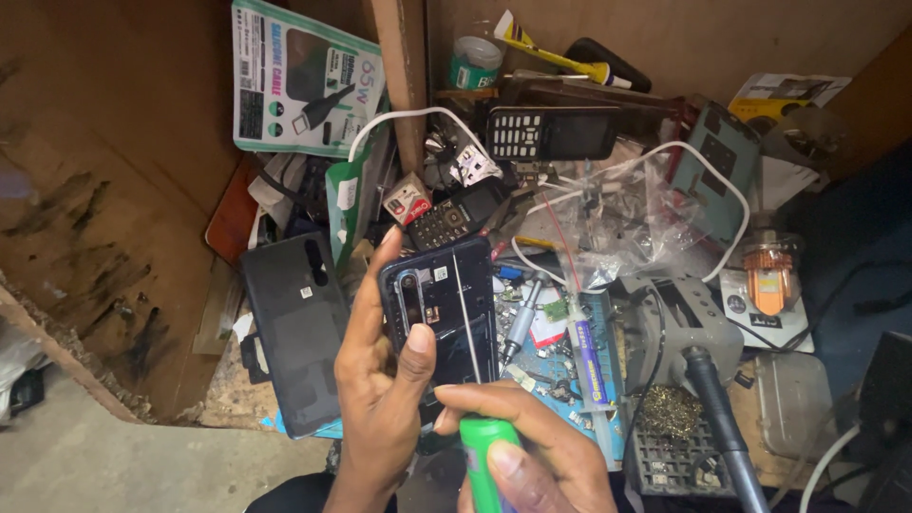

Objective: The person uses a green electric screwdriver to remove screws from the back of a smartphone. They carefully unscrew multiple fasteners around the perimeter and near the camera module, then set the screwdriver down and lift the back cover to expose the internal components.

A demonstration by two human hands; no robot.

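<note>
My left hand [380, 380] holds an opened dark smartphone [442, 309], back side up, with its inner frame and camera strip showing; the thumb rests on its middle. My right hand [532, 446] grips a green-handled screwdriver [484, 456], and its thin shaft [465, 313] runs up across the phone. A separate dark back cover [294, 332] lies just left of the phone.
The cluttered bench holds keypad phones [551, 133] [456, 217], a white cable [665, 152], a glue syringe [584, 356], a soldering iron [722, 427] with brass wool [670, 410], a charger package [304, 81] and wooden walls [104, 171] at left.
</note>
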